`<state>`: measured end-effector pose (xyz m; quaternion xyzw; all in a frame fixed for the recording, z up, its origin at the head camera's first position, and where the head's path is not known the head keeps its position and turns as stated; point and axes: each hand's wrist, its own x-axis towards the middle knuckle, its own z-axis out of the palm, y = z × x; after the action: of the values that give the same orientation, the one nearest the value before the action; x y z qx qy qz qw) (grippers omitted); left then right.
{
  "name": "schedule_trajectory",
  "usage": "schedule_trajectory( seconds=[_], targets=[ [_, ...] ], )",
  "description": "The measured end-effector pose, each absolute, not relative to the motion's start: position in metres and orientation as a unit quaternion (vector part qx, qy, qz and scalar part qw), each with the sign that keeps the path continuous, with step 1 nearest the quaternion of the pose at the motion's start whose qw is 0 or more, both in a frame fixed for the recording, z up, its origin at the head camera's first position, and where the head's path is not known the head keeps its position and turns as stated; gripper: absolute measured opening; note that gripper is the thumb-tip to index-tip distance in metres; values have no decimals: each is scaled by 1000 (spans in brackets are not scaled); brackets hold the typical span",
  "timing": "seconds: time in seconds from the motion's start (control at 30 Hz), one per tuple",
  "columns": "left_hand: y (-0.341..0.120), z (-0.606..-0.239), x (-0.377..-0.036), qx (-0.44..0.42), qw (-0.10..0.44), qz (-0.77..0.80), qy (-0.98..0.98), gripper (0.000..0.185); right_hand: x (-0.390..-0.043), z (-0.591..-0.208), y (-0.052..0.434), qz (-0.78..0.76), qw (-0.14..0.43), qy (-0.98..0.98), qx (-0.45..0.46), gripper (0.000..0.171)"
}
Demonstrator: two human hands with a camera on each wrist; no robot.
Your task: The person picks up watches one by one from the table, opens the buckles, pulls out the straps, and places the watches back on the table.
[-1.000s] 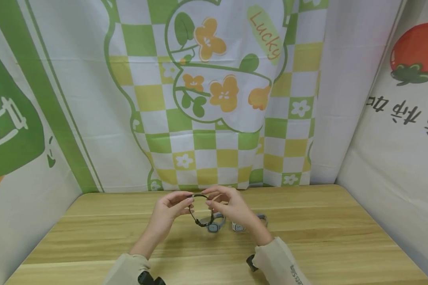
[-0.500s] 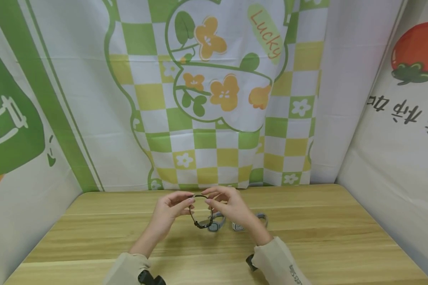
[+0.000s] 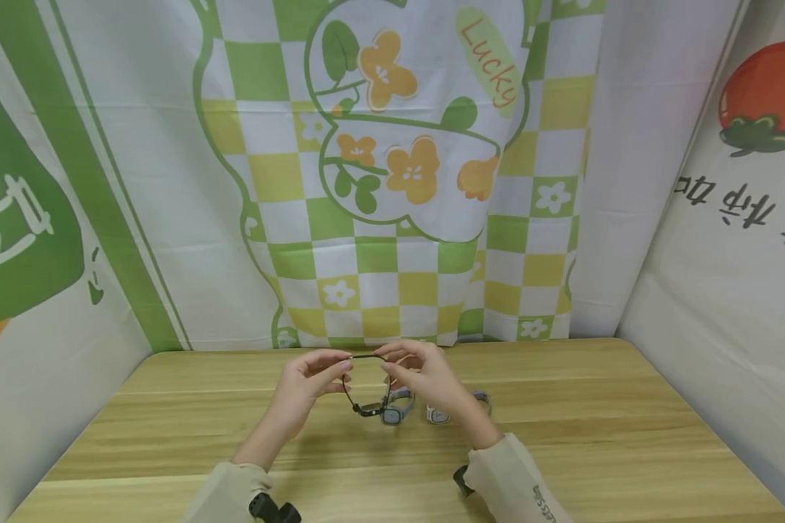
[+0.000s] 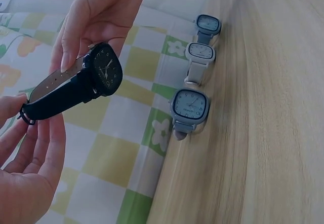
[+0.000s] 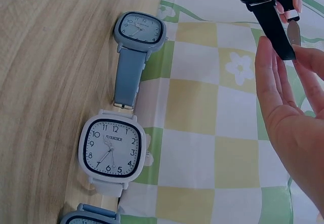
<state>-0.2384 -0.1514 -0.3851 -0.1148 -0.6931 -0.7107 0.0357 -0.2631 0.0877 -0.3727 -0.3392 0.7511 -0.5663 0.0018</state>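
A black wristwatch [image 4: 105, 71] hangs in mid-air between my two hands, its strap bent into a loop and its dial at the lower side. My left hand [image 3: 299, 388] pinches the strap near the metal buckle, seen in the left wrist view. On the other side of the loop, my right hand [image 3: 425, 374] pinches the strap between thumb and fingers. Behind and below the loop stands a blue-grey watch [image 3: 392, 415]. A white watch [image 5: 112, 148] is beside it, followed by another blue watch [image 5: 139, 30]; my right forearm partly covers these in the head view.
The wooden table [image 3: 170, 428] carries the row of watches near its middle. A checked, flowered curtain [image 3: 392, 276] hangs right behind its back edge, and printed cloth walls [image 3: 713, 305] close off both sides. Both wrists wear black bands [image 3: 273, 508].
My hands have moved slightly apart, left hand to the left, right hand to the right. The top of the black watch's loop has become wider and flatter. The other watches stay put.
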Motion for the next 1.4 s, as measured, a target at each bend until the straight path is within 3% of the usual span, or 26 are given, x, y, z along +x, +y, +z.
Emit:
schedule_trajectory(
  seconds=[0.6,1.03,1.4],
  targets=[
    [-150,-387,-238,-122,13,-701,-703,23,-260,-374,91,-567,2,761,-316,31],
    [-154,-393,-240,-110,-34,-676,-728,33,-274,-366,80,-503,76,804,-307,30],
    [-163,-401,-254,-111,-61,-651,-748,35,-285,-383,67,-455,85,830,-310,26]
  ],
)
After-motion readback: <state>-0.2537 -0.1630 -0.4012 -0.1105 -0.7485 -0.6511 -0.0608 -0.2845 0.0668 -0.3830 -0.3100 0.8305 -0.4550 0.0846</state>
